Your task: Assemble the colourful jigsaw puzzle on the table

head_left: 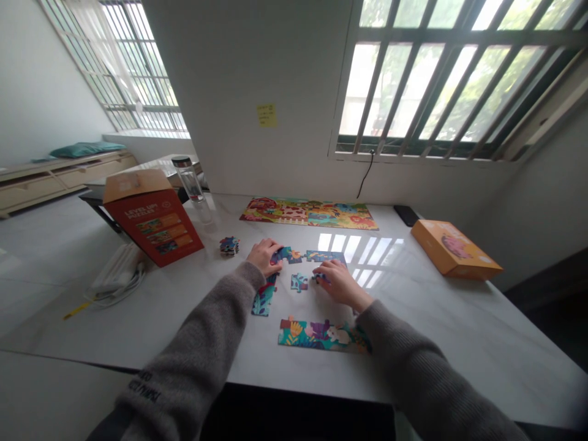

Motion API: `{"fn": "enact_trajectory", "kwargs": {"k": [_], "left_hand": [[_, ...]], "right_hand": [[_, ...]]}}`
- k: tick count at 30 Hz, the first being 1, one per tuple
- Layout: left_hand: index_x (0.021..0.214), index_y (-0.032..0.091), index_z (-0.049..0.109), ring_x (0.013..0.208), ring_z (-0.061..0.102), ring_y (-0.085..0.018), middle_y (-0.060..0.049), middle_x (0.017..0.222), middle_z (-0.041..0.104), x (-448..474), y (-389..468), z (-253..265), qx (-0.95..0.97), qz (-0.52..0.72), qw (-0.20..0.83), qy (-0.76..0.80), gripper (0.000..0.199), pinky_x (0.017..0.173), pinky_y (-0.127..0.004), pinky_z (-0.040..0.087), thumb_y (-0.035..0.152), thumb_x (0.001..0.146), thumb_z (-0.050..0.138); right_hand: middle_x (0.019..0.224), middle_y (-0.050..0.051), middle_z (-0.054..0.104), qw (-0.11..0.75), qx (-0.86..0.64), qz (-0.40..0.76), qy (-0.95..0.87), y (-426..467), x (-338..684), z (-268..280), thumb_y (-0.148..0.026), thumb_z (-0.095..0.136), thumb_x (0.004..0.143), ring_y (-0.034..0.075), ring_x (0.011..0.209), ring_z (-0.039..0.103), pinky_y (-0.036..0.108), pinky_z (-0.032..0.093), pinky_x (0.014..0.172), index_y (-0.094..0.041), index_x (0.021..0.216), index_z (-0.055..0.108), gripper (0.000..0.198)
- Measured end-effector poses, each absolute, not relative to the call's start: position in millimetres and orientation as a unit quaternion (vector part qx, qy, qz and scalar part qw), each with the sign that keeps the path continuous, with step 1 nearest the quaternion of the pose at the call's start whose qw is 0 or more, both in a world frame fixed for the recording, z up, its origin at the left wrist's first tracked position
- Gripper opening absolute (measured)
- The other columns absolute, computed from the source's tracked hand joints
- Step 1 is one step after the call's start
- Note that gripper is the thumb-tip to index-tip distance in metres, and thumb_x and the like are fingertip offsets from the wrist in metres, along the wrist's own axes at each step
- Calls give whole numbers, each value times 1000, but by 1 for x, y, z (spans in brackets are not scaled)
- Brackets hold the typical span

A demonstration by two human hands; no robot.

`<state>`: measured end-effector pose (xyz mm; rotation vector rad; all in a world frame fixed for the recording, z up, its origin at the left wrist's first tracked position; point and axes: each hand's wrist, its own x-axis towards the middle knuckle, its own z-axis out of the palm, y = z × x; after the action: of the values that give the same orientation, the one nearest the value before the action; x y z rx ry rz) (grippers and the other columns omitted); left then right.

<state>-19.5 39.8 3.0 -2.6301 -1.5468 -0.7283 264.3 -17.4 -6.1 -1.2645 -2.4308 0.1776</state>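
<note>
My left hand [264, 257] grips the upper left corner of joined jigsaw puzzle pieces, fingers and thumb closed on a piece. From there a strip [291, 254] runs right and another strip [264, 299] runs toward me. My right hand [337, 282] pinches a small puzzle piece [316, 278], mostly hidden under its fingers. Just left of it a loose light-blue piece [299, 282] lies flat. Behind the right hand is a dark blue joined section [324, 255]. A bottom strip [316, 335] with animals and plants lies nearer me, its right end partly under my right sleeve.
A stack of puzzle pieces [229, 246] stands left of my hands. A finished farm puzzle [307, 213] lies along the wall. A red puzzle box [158, 223], a glass bottle [189, 180] and a white power strip with cable [120, 272] are left; an orange box [452, 250] and phone [406, 215] right.
</note>
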Motion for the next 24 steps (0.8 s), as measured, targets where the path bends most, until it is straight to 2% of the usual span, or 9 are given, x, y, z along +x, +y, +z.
{"fn": "enact_trajectory", "kwargs": {"k": [8,12,16,20,24], "left_hand": [[120,19,66,107,58,-28,-8,110,63,-35,55,-14,-820,-227,-9,-525,45,93,-41,45,30,77,65],[120,20,66,108,57,-28,-8,110,63,-38,51,-17,-816,-237,-15,-527,45,94,-41,45,31,77,65],[121,20,66,107,58,-27,-8,110,63,-38,50,-14,-812,-243,-24,-530,46,94,-40,46,31,77,65],[121,20,66,108,58,-27,-8,110,62,-39,51,-14,-813,-240,-28,-531,45,95,-41,46,30,77,64],[121,18,66,108,58,-27,-9,111,62,-36,51,-15,-816,-242,-39,-523,45,98,-40,46,30,77,65]], "right_hand": [[121,11,66,157,-372,60,-913,47,222,9,-20,66,90,25,111,56,36,43,93,-19,117,66,27],[113,11,66,92,-398,43,-911,61,211,13,-25,70,87,25,104,58,34,40,89,-19,117,63,31],[107,12,67,64,-385,-11,-920,57,204,19,-28,73,82,27,100,59,36,37,89,-17,120,59,41],[101,12,69,82,-384,-38,-919,46,210,31,-27,73,79,28,97,61,37,36,89,-16,119,58,44],[96,10,70,116,-390,-20,-913,22,233,42,-22,68,81,25,91,62,37,37,88,-19,113,60,34]]}}
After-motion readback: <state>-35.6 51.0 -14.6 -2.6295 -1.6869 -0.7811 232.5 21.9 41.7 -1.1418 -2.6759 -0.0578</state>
